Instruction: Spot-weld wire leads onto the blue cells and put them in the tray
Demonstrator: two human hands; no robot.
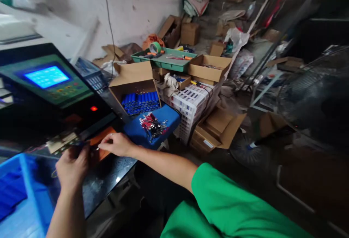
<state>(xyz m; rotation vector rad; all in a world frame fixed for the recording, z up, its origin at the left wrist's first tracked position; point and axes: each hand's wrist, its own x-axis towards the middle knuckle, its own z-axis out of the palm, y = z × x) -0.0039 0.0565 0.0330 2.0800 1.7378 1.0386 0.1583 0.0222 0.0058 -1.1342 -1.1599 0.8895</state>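
My left hand [73, 165] is closed at the front of the machine [81, 96], its fingers round something dark and bluish that I cannot make out. To its right, my right hand [116, 144] pinches a tiny pale piece over an orange board [105, 141]. Just behind my left hand sits a metal fixture [62, 142]. On a blue stool top [133, 126] lies a heap of red and black leads [152, 125] with shiny ends. Beyond it, an open carton [132, 72] holds rows of blue cylinders [141, 100].
A blue bin [24, 172] with blue pieces stands at the lower left, beside the dark tabletop [109, 179]. Behind the stool are a white crate [188, 99], a green tray [177, 62] and cartons [218, 129]. A fan [308, 85] stands at the right.
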